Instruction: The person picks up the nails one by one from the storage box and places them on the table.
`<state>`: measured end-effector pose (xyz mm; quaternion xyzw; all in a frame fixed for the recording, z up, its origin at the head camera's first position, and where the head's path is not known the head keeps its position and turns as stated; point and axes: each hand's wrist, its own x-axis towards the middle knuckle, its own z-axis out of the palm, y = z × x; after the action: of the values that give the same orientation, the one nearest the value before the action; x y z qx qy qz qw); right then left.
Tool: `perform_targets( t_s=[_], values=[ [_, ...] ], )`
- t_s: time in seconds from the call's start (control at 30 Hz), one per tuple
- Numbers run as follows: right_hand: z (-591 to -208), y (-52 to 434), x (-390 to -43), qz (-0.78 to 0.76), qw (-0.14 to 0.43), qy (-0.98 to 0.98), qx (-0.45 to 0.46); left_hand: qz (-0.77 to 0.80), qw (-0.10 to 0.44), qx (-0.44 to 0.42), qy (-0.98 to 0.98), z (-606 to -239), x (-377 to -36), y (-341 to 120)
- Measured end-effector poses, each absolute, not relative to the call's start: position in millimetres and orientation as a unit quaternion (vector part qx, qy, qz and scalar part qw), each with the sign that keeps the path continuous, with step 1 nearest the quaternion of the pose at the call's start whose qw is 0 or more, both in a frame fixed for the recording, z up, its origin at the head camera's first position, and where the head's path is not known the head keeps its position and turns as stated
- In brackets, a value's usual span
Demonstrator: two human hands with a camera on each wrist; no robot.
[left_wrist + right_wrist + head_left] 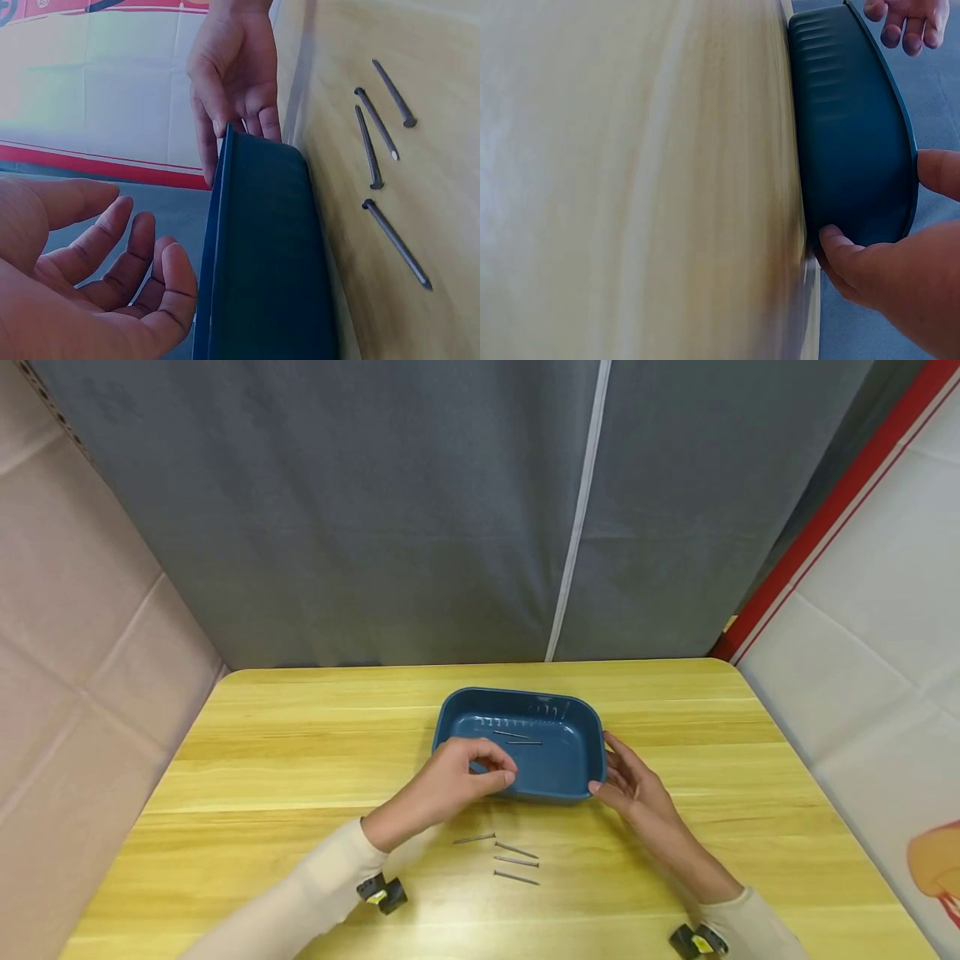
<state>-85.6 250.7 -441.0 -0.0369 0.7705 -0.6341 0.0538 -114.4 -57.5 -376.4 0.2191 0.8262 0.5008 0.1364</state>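
The blue tray (pixel 581 768) sits on the wooden table (pixel 262 760), between the two hands and just beyond them. It is a rounded rectangular dish with ribbed walls, standing flat on the tabletop. The right hand (pixel 633 785) is against the tray's right end: its thumb presses the near right corner and its fingers lie along the rim of the short side, lightly curled round it, so it grasps the tray there. The right wrist view shows the thumb (pixel 840 251) touching the outer wall low down, with another fingertip over the rim.

The left hand (pixel 457 781) hovers over the tray's near left corner, above the rim. In the left wrist view its fingers (pixel 124 251) are relaxed and slightly bent, the palm bare, holding nothing and not touching the tray wall beside them.

Inside the tray, ahead of the left hand's fingertips, lie what look like two thin nails (pixel 523 741); glare on the tray floor makes the count uncertain. On the table just behind the left hand, on the person's side of the tray, four loose nails (pixel 513 858) lie close together, apart from the tray and from both hands; three are roughly parallel and one is angled off to the left. Cream sleeves (pixel 322 893) cover both forearms.
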Motion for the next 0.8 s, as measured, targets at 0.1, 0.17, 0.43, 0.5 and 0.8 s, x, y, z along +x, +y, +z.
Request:
perform_targets(
  t_s=[0.1,0.17,0.43,0.5,0.8],
  values=[
    [-441,250,-85,-0.634,0.054,0.771,-0.037,0.499,0.13,0.215,0.83,-377,-119,-56],
    [-441,250,-85,-0.633,0.054,0.771,-0.038,0.496,0.129,0.211,0.832,-377,-122,-54],
    [-439,250,-86,-0.633,0.055,0.771,-0.033,0.49,0.128,0.218,0.834,-377,-134,-51],
    [-439,250,-86,-0.633,0.056,0.771,-0.032,0.49,0.126,0.22,0.834,-379,-137,-50],
    [-441,250,-86,-0.624,0.058,0.778,-0.032,0.488,0.124,0.212,0.838,-385,-149,-47]
  ],
)
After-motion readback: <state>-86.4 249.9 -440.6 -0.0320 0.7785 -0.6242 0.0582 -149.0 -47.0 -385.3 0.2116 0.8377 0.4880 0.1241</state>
